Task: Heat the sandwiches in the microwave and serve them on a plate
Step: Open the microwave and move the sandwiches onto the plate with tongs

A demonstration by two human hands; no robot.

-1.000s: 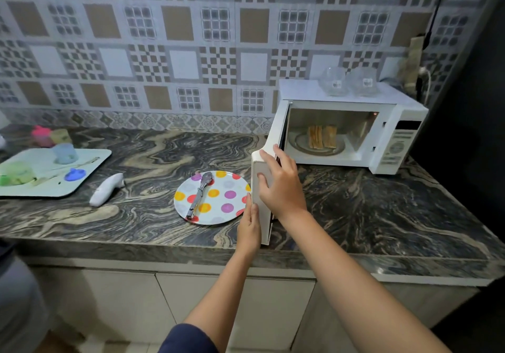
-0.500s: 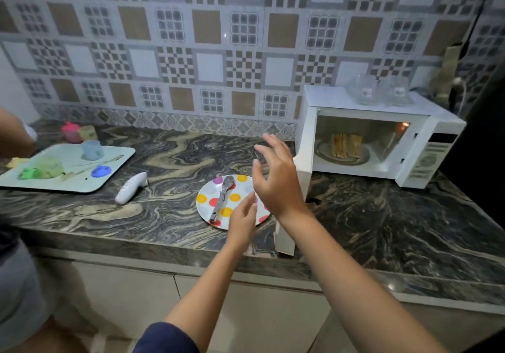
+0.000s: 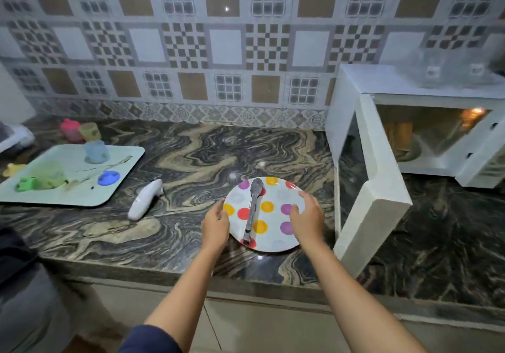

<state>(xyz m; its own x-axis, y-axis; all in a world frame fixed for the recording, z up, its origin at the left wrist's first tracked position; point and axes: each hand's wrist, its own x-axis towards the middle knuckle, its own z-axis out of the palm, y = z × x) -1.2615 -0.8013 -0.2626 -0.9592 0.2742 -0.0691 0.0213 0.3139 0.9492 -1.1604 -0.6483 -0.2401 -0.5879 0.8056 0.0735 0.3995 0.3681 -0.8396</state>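
A white plate [image 3: 275, 238] with coloured dots lies on the marble counter, and metal tongs [image 3: 252, 210] rest across it. My left hand [image 3: 216, 223] is at the plate's left rim, fingers curved. On the right rim lies my right hand [image 3: 307, 220], its fingers spread. Whether either hand grips the rim is unclear. The white microwave [image 3: 382, 79] stands at the right with its door [image 3: 374, 188] swung wide open. Inside, the sandwiches [image 3: 399, 137] stand on the glass turntable under the lit lamp.
A pale tray [image 3: 120, 158] with small coloured cups and lids sits at the left. A white handheld device [image 3: 144, 199] lies between tray and plate. Clear glass containers [image 3: 451, 68] stand on top of the microwave. Another person [image 3: 21, 284] stands at the lower left.
Both hands left the microwave door, which now stands open, and dropped to the two sides of the dotted plate. The view swung left and down.
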